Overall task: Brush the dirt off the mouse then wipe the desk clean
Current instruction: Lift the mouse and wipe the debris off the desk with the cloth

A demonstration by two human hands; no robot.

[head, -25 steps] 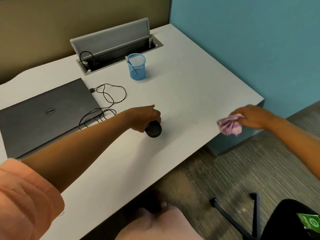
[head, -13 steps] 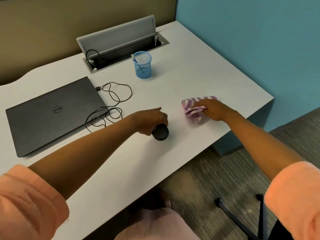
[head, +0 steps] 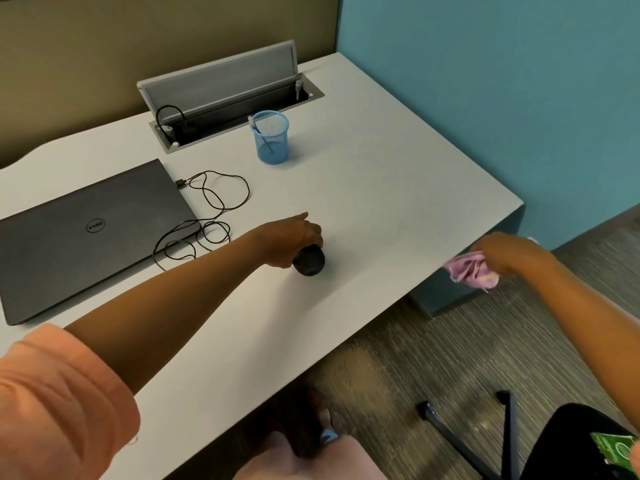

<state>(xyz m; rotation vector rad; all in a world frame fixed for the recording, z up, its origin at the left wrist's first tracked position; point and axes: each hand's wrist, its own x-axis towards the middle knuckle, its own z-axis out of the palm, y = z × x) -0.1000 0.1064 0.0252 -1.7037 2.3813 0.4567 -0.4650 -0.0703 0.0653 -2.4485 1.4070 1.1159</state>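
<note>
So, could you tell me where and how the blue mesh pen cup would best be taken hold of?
Probably by the blue mesh pen cup's round side wall, fingers wrapping it from the front right, where the desk is bare. It stands upright, and something like a brush sticks up at its back left rim, so a top grip looks awkward.

On the white desk (head: 381,202) there is one black mouse (head: 309,260), one closed grey laptop (head: 86,237), one tangled black cable (head: 207,216), one blue mesh cup (head: 272,140) with one brush (head: 254,123) standing in it, and one open cable hatch (head: 228,95); one pink cloth (head: 471,271) is at the desk's right edge. Two hands are in view, one left hand (head: 291,237) and one right hand (head: 502,251); two orange sleeves show, the left sleeve (head: 59,403) far more fully than the right.
</note>
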